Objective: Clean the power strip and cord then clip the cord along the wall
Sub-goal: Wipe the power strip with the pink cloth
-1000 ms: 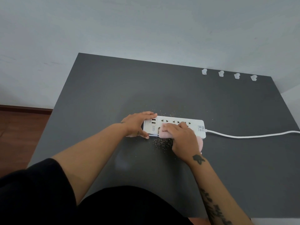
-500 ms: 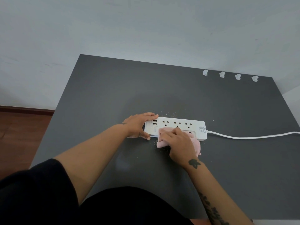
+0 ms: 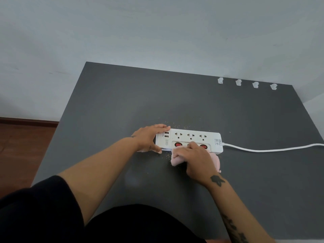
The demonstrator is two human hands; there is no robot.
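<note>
Power strip [image 3: 189, 138] lies at centre of table [image 3: 105, 106], cord [image 3: 263, 150] running right. Left hand [image 3: 149, 139] grips strip's left end; right hand [image 3: 199, 161] clutches pink cloth [image 3: 176, 159] against its near side. Four clips [image 3: 238, 82] far right.

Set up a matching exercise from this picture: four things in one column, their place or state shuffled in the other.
1. cloth
2. cord
3. clips
4. left hand

A. in a row at the back
B. holding the strip's end
C. under the right hand
D. trailing off to the right

Pairs: 1-C, 2-D, 3-A, 4-B.
</note>
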